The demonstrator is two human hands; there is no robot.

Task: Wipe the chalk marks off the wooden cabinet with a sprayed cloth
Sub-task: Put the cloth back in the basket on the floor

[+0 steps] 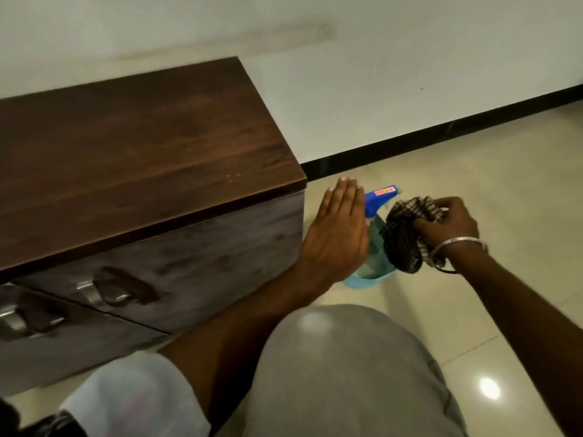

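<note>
The dark wooden cabinet [142,146] fills the left of the view; a few faint pale specks show near its front right corner. My right hand [448,223] grips a bunched checked cloth [405,238] over a light blue basket [369,279] on the floor. A spray bottle with a blue head [380,200] stands in that basket, partly hidden. My left hand [339,227] hovers flat with fingers extended, just left of the sprayer head and right of the cabinet's corner, holding nothing.
Drawer fronts with metal handles [116,288] face me at lower left. A white wall with a black skirting [441,134] runs behind. My knee in grey trousers [347,373] fills the lower middle. Glossy beige floor tiles lie to the right.
</note>
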